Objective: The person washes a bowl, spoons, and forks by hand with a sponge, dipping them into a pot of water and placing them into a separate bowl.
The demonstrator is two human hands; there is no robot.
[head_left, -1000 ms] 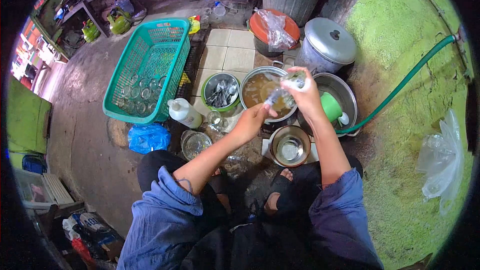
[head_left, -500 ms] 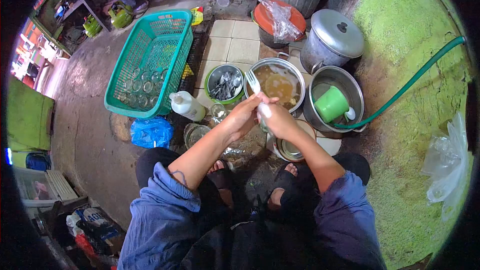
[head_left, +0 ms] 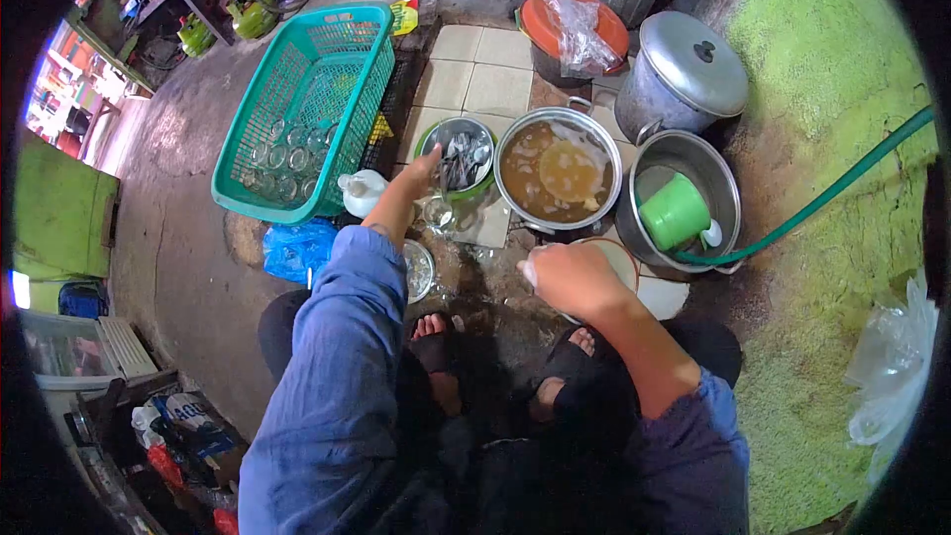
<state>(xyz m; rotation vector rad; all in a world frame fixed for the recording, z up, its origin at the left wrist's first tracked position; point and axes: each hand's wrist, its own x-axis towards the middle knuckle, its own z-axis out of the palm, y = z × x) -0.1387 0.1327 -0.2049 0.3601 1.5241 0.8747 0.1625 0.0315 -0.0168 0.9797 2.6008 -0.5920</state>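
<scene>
My left hand (head_left: 420,174) reaches forward to the near rim of a green-rimmed metal bowl (head_left: 448,131) filled with spoons and forks (head_left: 458,160). Its fingers are stretched out and I see nothing in them. My right hand (head_left: 570,277) is closed in a fist above a small metal pot (head_left: 622,260), with a soapy scrubber (head_left: 529,264) showing at the thumb side. Beyond it stands a big pot of brown water (head_left: 560,173) with a plate sunk in it.
A teal basket (head_left: 327,50) with several glasses stands at the left, with a white bottle (head_left: 361,192) and a blue bag (head_left: 299,248) beside it. A pot at the right holds a green cup (head_left: 676,210) and a green hose (head_left: 832,188). My sandalled feet (head_left: 436,332) are below.
My hands were together over the small pot with a fork. My left hand has since swung out left to the cutlery bowl; my right hand stayed low, still gripping the scrubber.
</scene>
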